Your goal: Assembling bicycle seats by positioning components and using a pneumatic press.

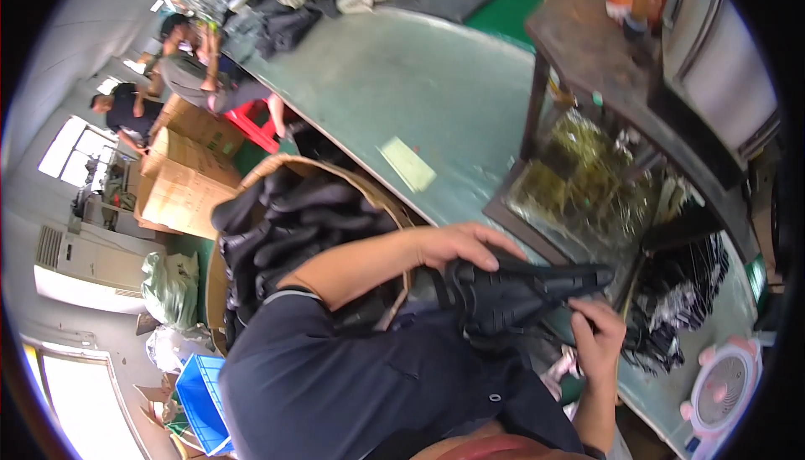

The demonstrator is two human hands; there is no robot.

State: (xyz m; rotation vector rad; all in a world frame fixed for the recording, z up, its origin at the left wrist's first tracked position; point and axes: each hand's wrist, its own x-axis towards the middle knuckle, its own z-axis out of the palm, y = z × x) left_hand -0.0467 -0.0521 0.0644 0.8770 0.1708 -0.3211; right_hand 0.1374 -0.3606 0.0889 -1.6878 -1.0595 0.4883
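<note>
A black bicycle saddle (511, 302) is held in front of my body at the bench edge, its ribbed underside showing and its narrow nose pointing right. My left hand (459, 246) grips its wide end from the far side, thumb on the rim. At the near side, close to the nose, my right hand (597, 334) has its fingers pinched at the saddle's edge. Whether something thin is also between those fingertips is too small to tell. Left of my forearm stands a cardboard box (387, 200) filled with several black saddles (289, 229).
The green workbench (369, 83) carries a paper slip (407, 165), a dark metal stand (579, 32) and clear plastic wrapping (587, 179). Thin black strips (683, 301) and a pink fan (726, 383) sit at the right. Cartons (189, 179), a blue crate (201, 401) and two people (189, 70) are leftward.
</note>
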